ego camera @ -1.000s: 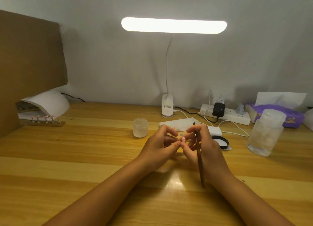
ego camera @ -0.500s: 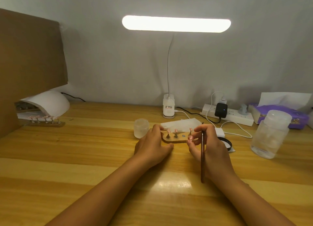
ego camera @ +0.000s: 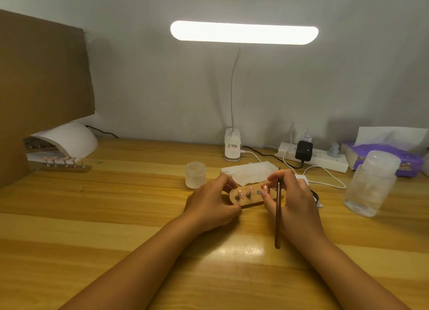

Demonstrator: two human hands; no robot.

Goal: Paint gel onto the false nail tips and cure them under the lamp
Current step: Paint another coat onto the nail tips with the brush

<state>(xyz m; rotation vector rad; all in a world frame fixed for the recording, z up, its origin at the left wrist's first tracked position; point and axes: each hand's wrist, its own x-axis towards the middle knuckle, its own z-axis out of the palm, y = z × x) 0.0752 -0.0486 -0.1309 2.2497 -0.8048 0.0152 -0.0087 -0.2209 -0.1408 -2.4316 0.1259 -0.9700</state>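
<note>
— Where is everything?
— The curing lamp (ego camera: 69,139) sits far left. Mid-table, the left hand (ego camera: 210,206) grips the holder (ego camera: 251,200) by its left end. The right hand (ego camera: 296,201) clasps the brush (ego camera: 277,217) and touches the holder's other end.
— Step?
— Probably positioning nail tips (ego camera: 251,190); next, a steady brush stroke.

Centre: nail stand (ego camera: 247,199) on tabletop (ego camera: 116,217).
Behind it: jar (ego camera: 195,174) left, tissue sheet (ego camera: 250,171), desk lamp base (ego camera: 232,149) rearmost.
Far left: curing lamp (ego camera: 67,139); second stand (ego camera: 67,165) before it.
Right: bottle (ego camera: 371,184); power strip (ego camera: 325,162) behind.
</note>
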